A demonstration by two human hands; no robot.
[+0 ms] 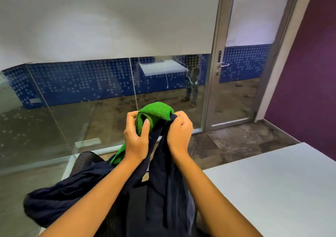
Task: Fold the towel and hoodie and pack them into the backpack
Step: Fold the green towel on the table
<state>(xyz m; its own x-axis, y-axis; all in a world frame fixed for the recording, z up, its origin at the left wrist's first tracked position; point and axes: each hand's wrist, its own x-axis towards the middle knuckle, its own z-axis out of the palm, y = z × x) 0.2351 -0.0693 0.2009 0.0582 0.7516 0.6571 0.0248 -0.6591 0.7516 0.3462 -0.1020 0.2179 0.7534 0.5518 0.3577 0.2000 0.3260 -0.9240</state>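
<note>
Both hands are raised in front of me. My left hand (136,138) grips the green towel (156,110), thumb pressed on its folded top; a green end hangs down behind the wrist. My right hand (179,129) is curled round dark navy hoodie (163,182) fabric right beside the towel. The hoodie hangs down between my forearms, and one part drapes off to the lower left. I cannot pick out the backpack; a dark shape below the hoodie is hidden by it.
A white table (272,185) lies at the lower right. A black mesh chair back (85,161) stands at the left under the hoodie. Ahead is a glass partition (81,100) and a glass door (236,84); a purple wall (309,73) runs on the right.
</note>
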